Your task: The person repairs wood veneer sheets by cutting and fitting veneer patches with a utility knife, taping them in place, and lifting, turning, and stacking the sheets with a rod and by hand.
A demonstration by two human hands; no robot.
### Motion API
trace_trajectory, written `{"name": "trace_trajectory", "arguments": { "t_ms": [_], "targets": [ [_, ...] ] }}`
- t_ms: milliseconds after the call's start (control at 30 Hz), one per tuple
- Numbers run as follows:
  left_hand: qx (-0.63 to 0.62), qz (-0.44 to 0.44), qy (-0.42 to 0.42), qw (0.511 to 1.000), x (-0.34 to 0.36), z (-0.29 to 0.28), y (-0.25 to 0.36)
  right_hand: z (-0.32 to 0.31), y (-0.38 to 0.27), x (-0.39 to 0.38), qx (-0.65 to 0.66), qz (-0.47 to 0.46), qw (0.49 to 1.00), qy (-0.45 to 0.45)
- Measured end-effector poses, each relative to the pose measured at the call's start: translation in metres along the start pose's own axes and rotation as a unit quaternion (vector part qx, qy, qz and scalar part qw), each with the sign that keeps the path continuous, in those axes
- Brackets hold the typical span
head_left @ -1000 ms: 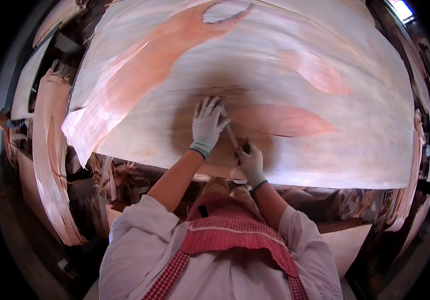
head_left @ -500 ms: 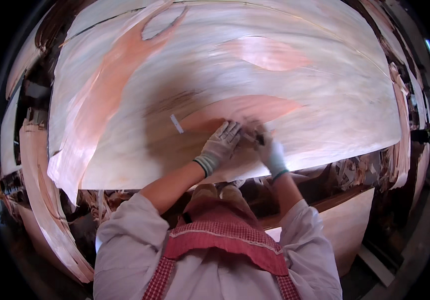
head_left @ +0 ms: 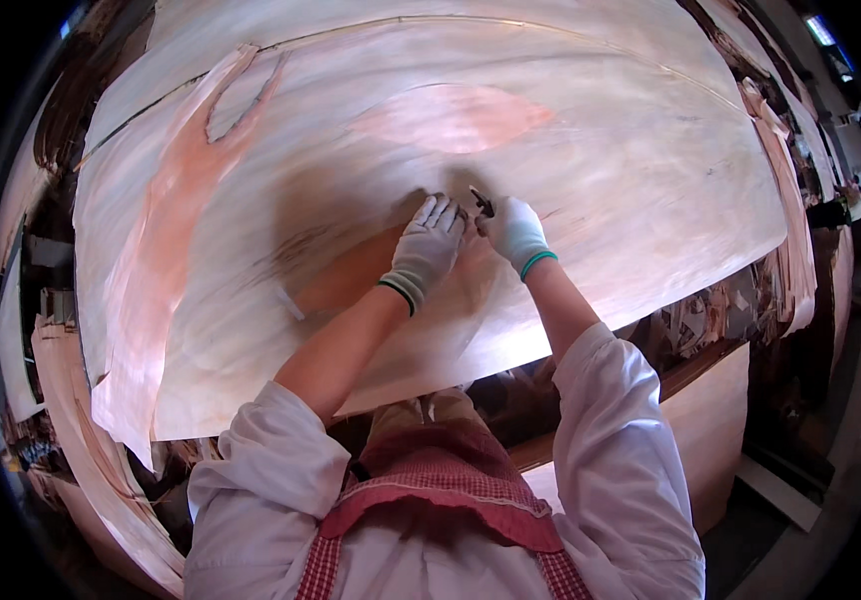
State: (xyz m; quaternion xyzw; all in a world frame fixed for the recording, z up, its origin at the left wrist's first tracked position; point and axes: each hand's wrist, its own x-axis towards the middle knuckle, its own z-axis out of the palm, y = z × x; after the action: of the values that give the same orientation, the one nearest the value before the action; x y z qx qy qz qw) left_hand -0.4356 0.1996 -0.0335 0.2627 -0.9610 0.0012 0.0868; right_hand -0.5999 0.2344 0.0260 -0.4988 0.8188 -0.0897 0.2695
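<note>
Scraps and bent layers of thin wood [head_left: 83,425] stood around a large pale wood sheet [head_left: 671,190]. Near its left edge lay a long forked peach strip [head_left: 173,215], whose lower end passed over the front edge. One leaf-shaped area [head_left: 456,118] showed toward the far edge. Another, the orange area [head_left: 351,270], was nearer to the front edge, and a small white strip [head_left: 291,304] lay just beside its left end. The gloved left hand [head_left: 431,240] rested flat with extended fingers at this orange area, gripping nothing visible. Just beside it, the gloved right hand [head_left: 511,228] had its fingers folded around a dark tool [head_left: 482,202].
</note>
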Motion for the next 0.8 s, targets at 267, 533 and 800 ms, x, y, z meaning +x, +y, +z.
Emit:
{"name": "trace_trajectory", "arguments": {
  "t_ms": [267, 533, 800],
  "targets": [
    [0.072, 0.035, 0.06, 0.995, 0.022, 0.002, 0.016, -0.016, 0.072, 0.02, 0.012, -0.085, 0.992, 0.089],
    [-0.09, 0.042, 0.054, 0.994, 0.073, -0.005, 0.079, -0.027, 0.124, -0.02, 0.391, 0.098, 0.914, 0.054],
    [-0.01, 0.075, -0.061, 0.995, 0.093, 0.002, 0.114, -0.095, 0.187, -0.013, -0.065, -0.048, 0.988, 0.13]
  ]
}}
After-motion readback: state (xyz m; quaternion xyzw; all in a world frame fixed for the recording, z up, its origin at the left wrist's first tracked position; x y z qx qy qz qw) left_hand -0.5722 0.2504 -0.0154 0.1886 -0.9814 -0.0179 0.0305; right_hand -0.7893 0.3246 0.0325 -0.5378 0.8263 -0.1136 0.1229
